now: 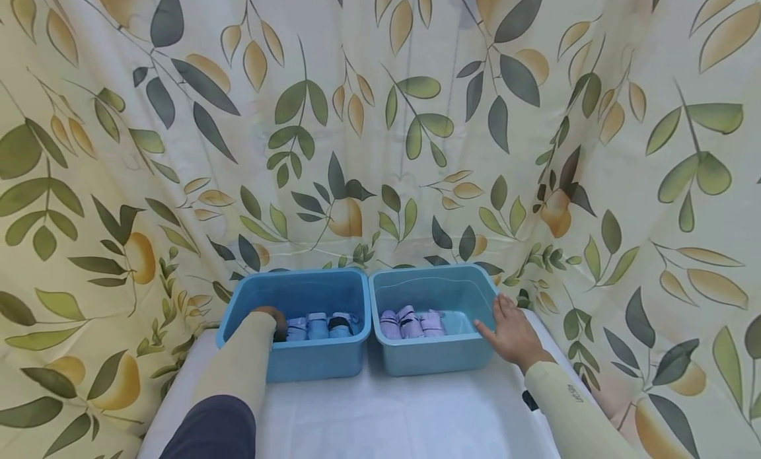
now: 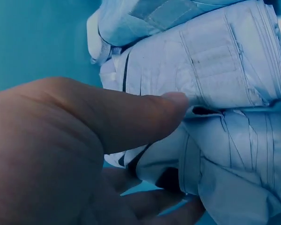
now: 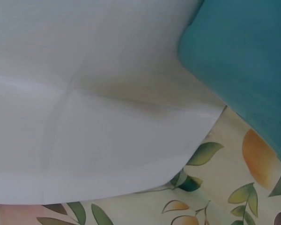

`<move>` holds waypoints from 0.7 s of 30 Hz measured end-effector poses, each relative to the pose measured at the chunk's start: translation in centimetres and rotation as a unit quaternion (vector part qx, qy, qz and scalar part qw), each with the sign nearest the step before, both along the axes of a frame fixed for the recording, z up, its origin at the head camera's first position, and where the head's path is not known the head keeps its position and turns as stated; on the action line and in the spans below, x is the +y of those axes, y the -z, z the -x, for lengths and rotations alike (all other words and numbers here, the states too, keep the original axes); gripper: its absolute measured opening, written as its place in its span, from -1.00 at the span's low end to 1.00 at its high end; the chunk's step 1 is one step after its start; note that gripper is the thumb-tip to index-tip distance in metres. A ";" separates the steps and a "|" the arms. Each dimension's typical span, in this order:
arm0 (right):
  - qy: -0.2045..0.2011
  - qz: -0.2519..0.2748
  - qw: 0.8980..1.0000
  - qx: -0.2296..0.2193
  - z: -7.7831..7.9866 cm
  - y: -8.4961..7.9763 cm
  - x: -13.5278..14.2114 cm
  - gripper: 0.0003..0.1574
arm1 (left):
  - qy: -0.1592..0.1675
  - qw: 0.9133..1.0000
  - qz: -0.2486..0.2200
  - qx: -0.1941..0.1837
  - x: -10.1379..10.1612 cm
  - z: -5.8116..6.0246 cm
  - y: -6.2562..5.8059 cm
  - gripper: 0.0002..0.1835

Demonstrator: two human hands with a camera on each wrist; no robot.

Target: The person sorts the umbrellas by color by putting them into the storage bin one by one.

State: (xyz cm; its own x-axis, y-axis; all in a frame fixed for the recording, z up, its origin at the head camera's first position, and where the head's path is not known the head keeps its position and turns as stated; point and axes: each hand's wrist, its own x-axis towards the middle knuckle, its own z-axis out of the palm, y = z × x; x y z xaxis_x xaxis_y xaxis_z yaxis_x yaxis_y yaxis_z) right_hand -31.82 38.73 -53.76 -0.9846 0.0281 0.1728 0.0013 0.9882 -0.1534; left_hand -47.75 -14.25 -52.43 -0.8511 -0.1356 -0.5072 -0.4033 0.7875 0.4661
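My left hand [image 1: 274,316] reaches into the darker blue bin [image 1: 315,363], at its left side. In the left wrist view the thumb lies over a rolled light-blue fabric bundle [image 2: 243,161], with the fingers curled round its far side. A second pale-blue bundle [image 2: 196,61] lies against it, close to the thumb tip. Several such rolls sit side by side in that bin. My right hand [image 1: 514,335] rests with straight fingers at the right rim of the lighter teal bin [image 1: 440,358], holding nothing. Rolled lilac bundles [image 1: 410,323] lie inside that bin, toward its left.
Both bins stand next to each other on a white-covered table [image 1: 380,419]. A leaf-and-fruit patterned curtain [image 1: 410,168] hangs behind and on both sides. The table's rounded corner [image 3: 171,180] shows beside the teal bin in the right wrist view.
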 end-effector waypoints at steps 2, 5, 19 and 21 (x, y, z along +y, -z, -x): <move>-0.003 0.000 1.000 -0.002 0.0 0.0 -0.3 0.21 | 0.015 1.000 0.010 -0.004 -0.4 0.2 0.3 -0.89; -0.005 0.003 1.000 -0.006 0.0 0.2 -0.7 0.22 | 0.030 0.999 0.019 -0.017 -1.0 0.4 0.7 -0.82; -0.010 -0.004 1.000 -0.020 0.1 -0.3 -0.4 0.21 | 0.220 0.971 0.095 0.007 -0.7 0.1 -5.0 -0.33; -0.012 -0.004 1.000 -0.025 0.2 -0.5 -0.3 0.23 | 0.272 0.956 0.101 0.038 -0.7 -0.4 -5.4 -0.40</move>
